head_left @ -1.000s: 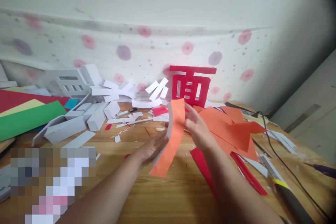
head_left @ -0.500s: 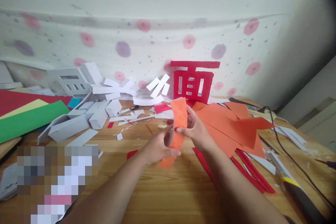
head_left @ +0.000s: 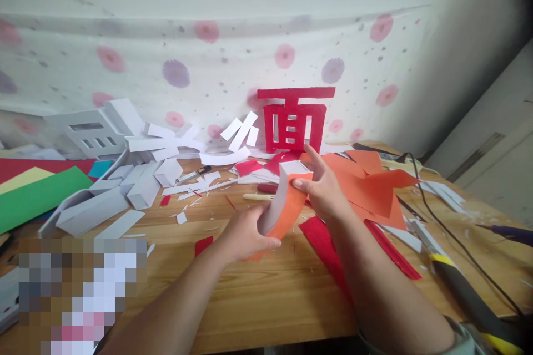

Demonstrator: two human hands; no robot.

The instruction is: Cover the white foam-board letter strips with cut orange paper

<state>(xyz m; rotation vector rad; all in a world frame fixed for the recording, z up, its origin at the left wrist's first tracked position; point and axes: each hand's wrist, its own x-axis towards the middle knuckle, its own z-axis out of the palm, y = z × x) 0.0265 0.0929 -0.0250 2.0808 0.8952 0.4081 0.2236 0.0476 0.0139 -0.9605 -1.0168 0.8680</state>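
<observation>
Above the middle of the wooden table, I hold a curved white piece (head_left: 276,208) faced with orange paper (head_left: 288,212). My left hand (head_left: 249,231) is closed around its lower end, thumb on the orange face. At the upper end, my right hand (head_left: 325,186) grips the piece with the thumb pressed on the orange side and the index finger raised. An orange flap pokes out below my left hand. Just behind stands a red cut-out character (head_left: 295,127). Orange sheets (head_left: 364,188) lie right of my right hand.
White paper boxes and strips (head_left: 144,177) are heaped at the left, beside green paper (head_left: 45,194). A small cutter (head_left: 194,173) lies among scraps. Red strips (head_left: 322,249) rest near my right forearm. At the right are a large knife (head_left: 453,283), a black cable (head_left: 453,255) and a pointed tool (head_left: 508,233).
The piece has turned, so its white inner side now shows more. My right hand has shifted along its upper end and its index finger has lifted. The view has swung slightly right.
</observation>
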